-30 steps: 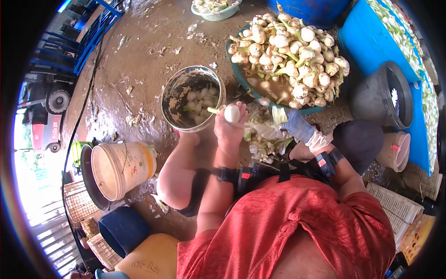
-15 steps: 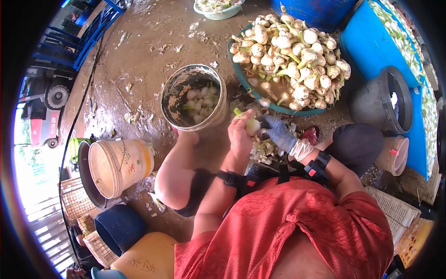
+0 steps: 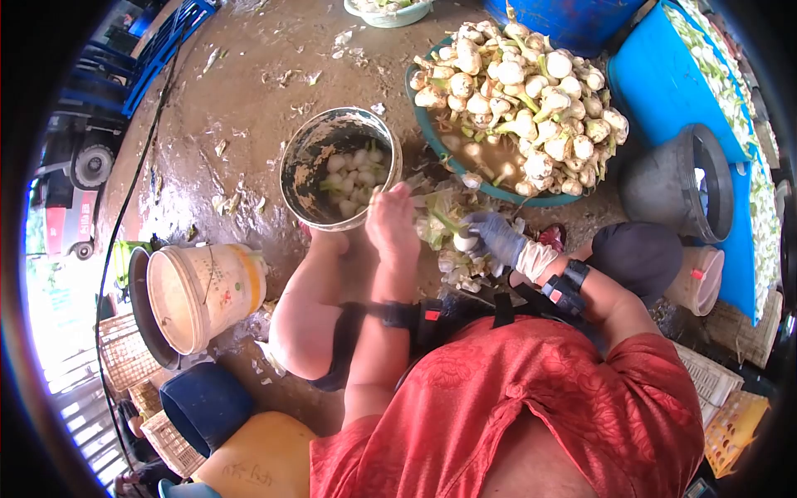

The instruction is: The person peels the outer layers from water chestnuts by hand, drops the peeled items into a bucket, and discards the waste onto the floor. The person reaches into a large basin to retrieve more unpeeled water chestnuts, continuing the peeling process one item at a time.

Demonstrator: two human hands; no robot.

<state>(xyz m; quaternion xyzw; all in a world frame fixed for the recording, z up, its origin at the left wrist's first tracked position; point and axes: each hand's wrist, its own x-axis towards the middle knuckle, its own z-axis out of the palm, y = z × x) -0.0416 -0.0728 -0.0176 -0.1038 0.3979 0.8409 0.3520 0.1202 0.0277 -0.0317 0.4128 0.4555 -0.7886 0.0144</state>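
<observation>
My right hand [image 3: 496, 236], in a blue glove, is closed on a small white bulb [image 3: 462, 242] with a green stalk, low over a heap of peelings [image 3: 462, 267]. Just left of it, my bare left hand [image 3: 392, 222] shows only its back. Its fingers reach toward the pale leaves [image 3: 429, 222] beside the bulb, and its grip is hidden. A muddy metal bucket [image 3: 300, 149] holding several peeled white bulbs [image 3: 353, 176] stands right in front of the left hand.
A teal basin [image 3: 428, 135] piled with unpeeled bulbs [image 3: 523, 83] sits ahead on the right. A grey bucket [image 3: 668, 178] and blue tubs [image 3: 664, 75] stand at right. A cream bucket [image 3: 207, 290] lies tipped at left, above a blue bucket [image 3: 207, 407]. The ground is wet and muddy.
A second ago my left hand held a peeled white bulb up by the metal bucket. Both hands then met and sank toward the peelings; the bulb now sits in the gloved right hand.
</observation>
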